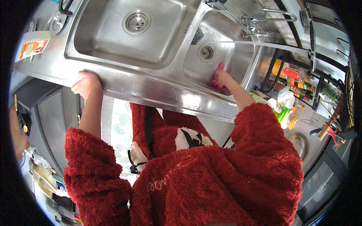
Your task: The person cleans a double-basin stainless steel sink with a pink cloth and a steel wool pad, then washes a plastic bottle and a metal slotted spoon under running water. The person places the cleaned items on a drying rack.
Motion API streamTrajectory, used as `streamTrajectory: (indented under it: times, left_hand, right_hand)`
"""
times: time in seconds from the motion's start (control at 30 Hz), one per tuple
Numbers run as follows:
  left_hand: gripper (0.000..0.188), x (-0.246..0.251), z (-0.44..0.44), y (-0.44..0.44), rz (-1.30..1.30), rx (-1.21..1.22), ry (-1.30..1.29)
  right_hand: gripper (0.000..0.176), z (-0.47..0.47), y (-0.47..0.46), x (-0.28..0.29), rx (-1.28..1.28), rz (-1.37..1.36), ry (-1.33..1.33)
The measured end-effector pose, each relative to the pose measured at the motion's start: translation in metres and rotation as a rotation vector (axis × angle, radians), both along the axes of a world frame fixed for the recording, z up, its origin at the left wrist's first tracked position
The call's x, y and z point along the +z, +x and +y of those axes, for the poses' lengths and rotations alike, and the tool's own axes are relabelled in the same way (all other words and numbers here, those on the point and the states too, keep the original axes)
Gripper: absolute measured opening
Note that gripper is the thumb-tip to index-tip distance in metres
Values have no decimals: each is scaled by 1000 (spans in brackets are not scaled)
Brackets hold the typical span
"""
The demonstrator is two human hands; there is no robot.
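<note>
In the small basin [237,60] of a stainless-steel double sink, my right hand [225,78] is closed on a crumpled pink cloth [217,75]. The cloth presses against the basin's near side, just below the drain strainer [206,53]. A dark scrubbing pad [197,36] lies at that basin's left wall. My left hand [88,84] rests with curled fingers on the steel counter's front edge [60,80], left of the sink; whether it grips the edge is hidden. The large basin [113,45] shows bare steel around its drain [137,22].
A chrome faucet [251,22] stands behind the small basin. To the right, a black rack [271,70] holds bottles and jars, beside a green-and-white bottle [282,113]. A labelled plastic container [34,45] and a clear lid [58,23] lie at the left.
</note>
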State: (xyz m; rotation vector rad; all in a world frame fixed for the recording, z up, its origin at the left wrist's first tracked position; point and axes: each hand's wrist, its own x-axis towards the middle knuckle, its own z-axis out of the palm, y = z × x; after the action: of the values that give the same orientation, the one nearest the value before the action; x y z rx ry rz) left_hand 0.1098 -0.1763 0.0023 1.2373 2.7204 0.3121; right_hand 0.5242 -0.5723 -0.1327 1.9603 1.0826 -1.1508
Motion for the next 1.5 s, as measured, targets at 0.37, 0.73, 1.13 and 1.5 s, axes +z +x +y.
streamTrajectory:
  times: [0.37,0.73,1.13,1.5]
  left_hand:
    - [58,7,2,-1,-26,-3,-30]
    - [80,-15,3,-55,-559,-237,-51]
    - [25,82,28,-41,-1284,-860,-799]
    - [17,-37,29,130,-1786,-472,-817]
  right_hand:
    - [28,125,-118,137,-584,116,370]
    - [31,209,-195,137,-1267,-298,1330]
    - [17,337,-140,149,-651,-79,1438]
    - [28,298,-248,222,-693,-182,1466]
